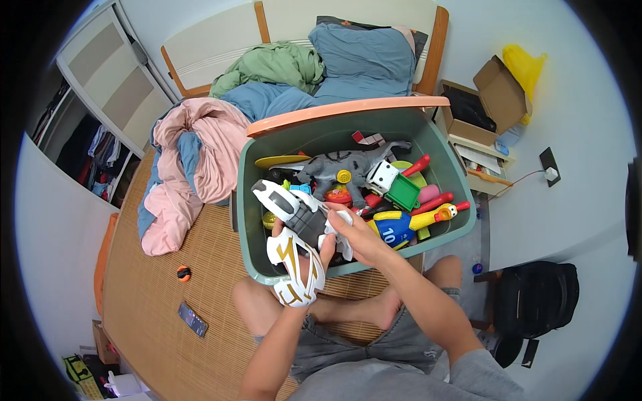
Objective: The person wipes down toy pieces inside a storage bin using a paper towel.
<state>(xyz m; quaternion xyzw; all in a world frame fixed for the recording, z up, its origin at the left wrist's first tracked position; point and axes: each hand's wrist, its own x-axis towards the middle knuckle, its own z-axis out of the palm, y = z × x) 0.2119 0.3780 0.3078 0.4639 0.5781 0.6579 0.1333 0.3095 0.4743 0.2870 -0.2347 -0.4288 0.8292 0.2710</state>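
Note:
My left hand (313,262) is closed around a white and grey plastic toy (304,220), held over the near side of a green storage bin (250,247). A white shell piece with gold markings (292,267) covers part of that hand and wrist; whether it joins the toy I cannot tell. My right hand (358,235) pinches a crumpled white cloth or tissue (342,246) against the toy's right side. Inside the bin lie a grey dinosaur (334,167), a yellow rubber chicken in a blue shirt (401,224), and a green and white toy truck (401,189).
An orange lid (348,109) stands along the bin's far edge. On the woven mat (154,287) are a phone (192,319) and an orange-black ring (184,273). Bedding (200,134) lies beyond, left. At right are a cardboard box (498,100) and black bag (538,297).

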